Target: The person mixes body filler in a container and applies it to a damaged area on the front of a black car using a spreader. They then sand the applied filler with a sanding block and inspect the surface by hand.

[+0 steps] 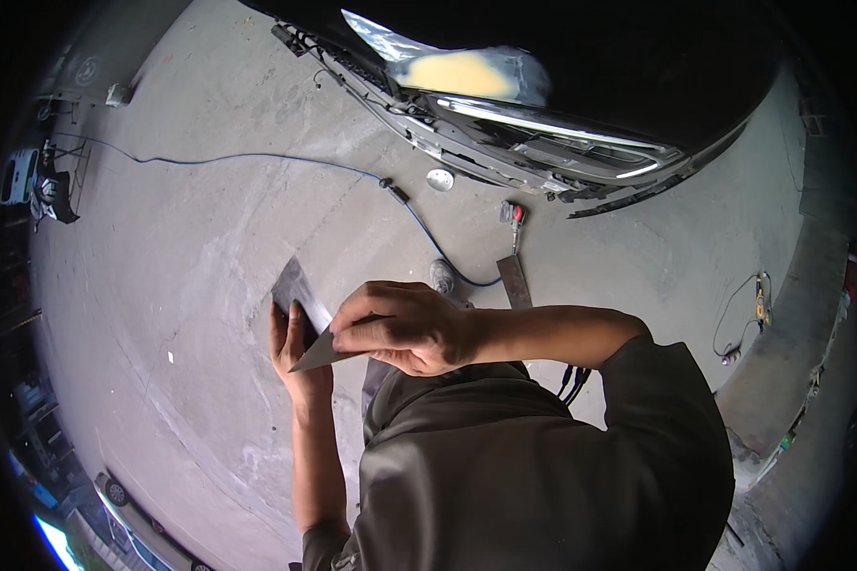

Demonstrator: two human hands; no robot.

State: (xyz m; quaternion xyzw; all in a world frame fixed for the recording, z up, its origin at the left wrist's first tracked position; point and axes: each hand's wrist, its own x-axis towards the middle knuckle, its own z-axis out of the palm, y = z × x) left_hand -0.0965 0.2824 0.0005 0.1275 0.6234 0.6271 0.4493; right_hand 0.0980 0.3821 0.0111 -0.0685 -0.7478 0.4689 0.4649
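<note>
My left hand (295, 357) holds a flat grey metal spreader (297, 288) upright, its blade pointing up and left. My right hand (400, 328) grips a second thin metal blade (319, 354), whose tip lies across the left palm, touching the first spreader. Both hands meet in front of my chest, above the concrete floor (209, 238). Ahead stands a black car (581, 86) with its front stripped and a yellowish filler patch (462, 74) on the body.
A blue cable (257, 158) runs across the floor to a connector near the car. A small round lid (439, 179), a red-handled tool (515, 215) and a flat metal strip (515, 282) lie on the floor. A yellow tool (760, 300) rests by the right kerb.
</note>
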